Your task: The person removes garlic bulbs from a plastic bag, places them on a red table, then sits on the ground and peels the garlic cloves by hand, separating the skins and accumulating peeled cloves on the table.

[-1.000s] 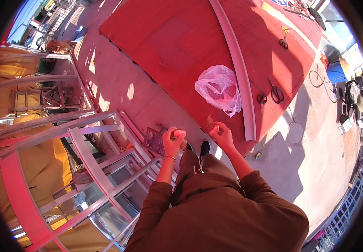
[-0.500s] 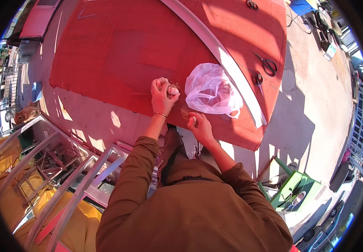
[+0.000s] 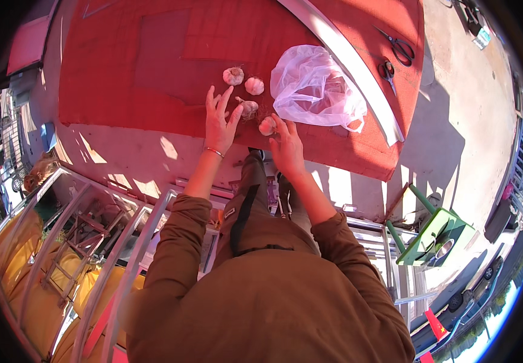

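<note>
Several garlic bulbs lie on the red tabletop [image 3: 171, 72] near its front edge. One garlic bulb [image 3: 233, 75] is farthest left, another garlic bulb [image 3: 254, 86] sits just right of it, and a third garlic bulb [image 3: 247, 109] with dry roots is closer to me. My left hand [image 3: 220, 121] hovers open beside these, fingers spread, nothing held. At the fingertips of my right hand [image 3: 287, 148] rests one more garlic bulb [image 3: 267, 126]; the fingers are apart, and whether they touch it is hard to tell. A thin pale plastic bag [image 3: 316, 85] stands crumpled to the right.
Beyond the bag, a long white strip [image 3: 352, 72] crosses the table. Two pairs of scissors lie past it, one black-handled pair [image 3: 403, 52] and a smaller pair [image 3: 387, 71]. Metal frames [image 3: 101, 260] stand at lower left, a green stool-like object [image 3: 434, 242] at lower right.
Both hands have opened and let go of the garlic bulbs they held, which now lie on the table. The whole view has shifted, so the bag and scissors appear higher and farther right.
</note>
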A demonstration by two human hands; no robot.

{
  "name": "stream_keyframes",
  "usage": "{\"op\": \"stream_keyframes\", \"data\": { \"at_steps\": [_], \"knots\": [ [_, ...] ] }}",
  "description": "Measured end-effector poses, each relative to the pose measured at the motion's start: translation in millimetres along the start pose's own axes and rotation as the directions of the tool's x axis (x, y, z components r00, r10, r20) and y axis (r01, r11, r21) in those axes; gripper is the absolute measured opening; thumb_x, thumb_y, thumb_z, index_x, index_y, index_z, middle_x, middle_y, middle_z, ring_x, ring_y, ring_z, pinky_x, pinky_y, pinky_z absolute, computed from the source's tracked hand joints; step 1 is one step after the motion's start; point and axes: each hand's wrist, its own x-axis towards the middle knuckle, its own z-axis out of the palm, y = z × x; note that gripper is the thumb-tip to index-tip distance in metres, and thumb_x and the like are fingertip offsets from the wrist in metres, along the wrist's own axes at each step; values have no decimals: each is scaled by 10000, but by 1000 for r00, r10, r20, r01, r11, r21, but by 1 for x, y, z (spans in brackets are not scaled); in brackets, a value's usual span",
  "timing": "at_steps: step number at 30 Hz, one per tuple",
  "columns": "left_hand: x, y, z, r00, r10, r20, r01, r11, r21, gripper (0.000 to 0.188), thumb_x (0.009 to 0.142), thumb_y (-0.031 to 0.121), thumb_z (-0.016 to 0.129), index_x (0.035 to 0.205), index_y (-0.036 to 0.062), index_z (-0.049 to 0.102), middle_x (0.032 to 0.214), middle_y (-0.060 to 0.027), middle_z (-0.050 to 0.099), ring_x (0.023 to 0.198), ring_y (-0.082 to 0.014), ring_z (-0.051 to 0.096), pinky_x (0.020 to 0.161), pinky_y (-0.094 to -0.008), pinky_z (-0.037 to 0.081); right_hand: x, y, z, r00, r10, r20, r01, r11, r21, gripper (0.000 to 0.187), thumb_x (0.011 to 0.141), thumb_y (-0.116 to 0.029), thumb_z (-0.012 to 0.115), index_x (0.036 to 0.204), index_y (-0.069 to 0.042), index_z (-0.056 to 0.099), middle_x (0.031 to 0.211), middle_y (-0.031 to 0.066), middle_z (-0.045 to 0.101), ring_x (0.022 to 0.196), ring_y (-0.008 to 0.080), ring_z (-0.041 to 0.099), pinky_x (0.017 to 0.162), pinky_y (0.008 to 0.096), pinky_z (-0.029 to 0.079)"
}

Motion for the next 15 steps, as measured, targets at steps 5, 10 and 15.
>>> {"op": "stream_keyframes", "data": {
  "at_steps": [5, 10, 15],
  "knots": [
    [-56, -3, -32, 986, -110, -125, 116, 992, 43, 295, 1019, 278, 637, 1207, 51, 641, 1201, -154, 601, 950, -229, 677, 745, -339, 578, -8, 14, -10, 993, -111, -48, 107, 991, -85, 582, 874, 35, 639, 1433, -73, 523, 1445, 213, 494, 1141, 364, 644, 890, 387, 584],
    [-217, -33, -67, 881, -450, 145, 402, 874, 273, 104, 893, 74, 694, 952, 14, 634, 773, -101, 650, 691, -187, 656, 676, -318, 538, -61, 38, -49, 994, -109, -30, 108, 994, -20, 414, 905, -33, 673, 1311, -43, 597, 1433, 205, 516, 1016, 342, 685, 804, 377, 593],
    [-353, -21, -99, 621, -653, 433, 672, 728, 136, 253, 841, 47, 725, 1092, 51, 697, 838, -101, 666, 733, -237, 671, 748, -340, 578, -143, 101, -86, 992, 125, -20, -127, 980, -151, 255, 919, -107, 699, 1141, 8, 650, 1311, 209, 607, 955, 295, 708, 747, 366, 604]
  ]
}}
